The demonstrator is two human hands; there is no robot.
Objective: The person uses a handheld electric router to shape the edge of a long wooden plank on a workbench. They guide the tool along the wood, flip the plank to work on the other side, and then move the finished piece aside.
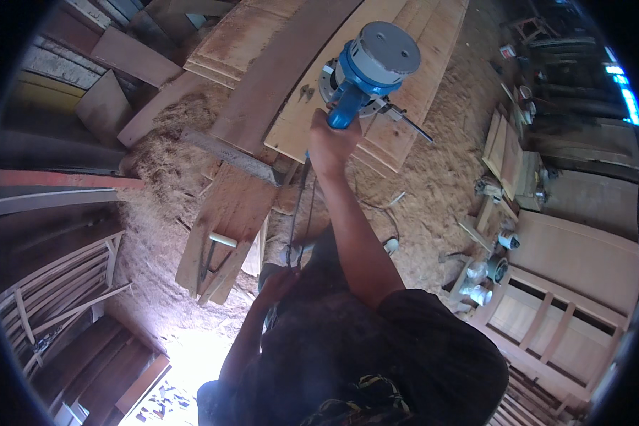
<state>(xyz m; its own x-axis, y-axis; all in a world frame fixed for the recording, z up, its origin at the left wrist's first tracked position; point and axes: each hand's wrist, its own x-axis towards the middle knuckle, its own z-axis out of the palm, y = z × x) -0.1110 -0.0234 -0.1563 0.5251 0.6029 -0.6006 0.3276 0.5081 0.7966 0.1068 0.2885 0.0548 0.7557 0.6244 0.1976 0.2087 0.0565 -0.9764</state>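
My right hand (332,148) is closed round the blue handle of a wood router (373,67). The router has a blue and grey body with a flat grey top, and a thin metal rod juts from its base toward the right. It is over pale wooden boards (298,131); whether its base touches them I cannot tell. A dark power cord (295,213) runs from the handle down toward my waist. There my left hand (280,284) is closed on the cord, close to my body, its fingers partly hidden.
A long brown board (263,85) lies left of the pale boards, with a straight wooden bar (231,155) across its near end. A white-handled tool (223,240) rests on planks nearer me. Sawdust (433,177) covers the floor. A panelled door (554,319) is at the right.
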